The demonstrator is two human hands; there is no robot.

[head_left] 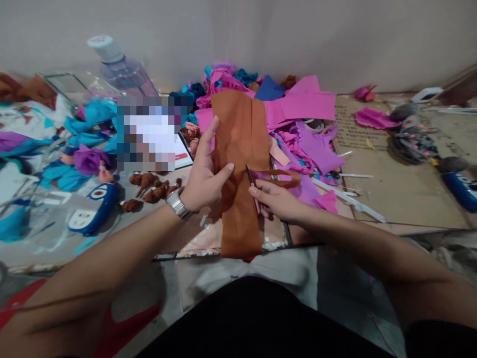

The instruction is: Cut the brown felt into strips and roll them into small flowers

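Note:
A long brown strip of crepe-like material (242, 129) lies upright down the middle of the table, its near end over the front edge. My left hand (203, 174), with a metal watch at the wrist, rests along its left edge. The fingers are stretched out and the thumb lies on the strip. My right hand (274, 199) is closed around a slim tool with a dark pointed tip (249, 175) and a pinkish handle, held over the strip's right side. A narrow brown loop (288, 178) sticks out to the right above that hand. The fingertips beneath the tool are partly hidden.
Pink and purple pieces (315, 107) pile up behind and right. At left are a phone (183, 151), brown bundles (156, 191), a blue case (99, 209), a purple flower (89, 160) and a bottle (126, 74). White sticks (356, 175) and cardboard (365, 144) lie right.

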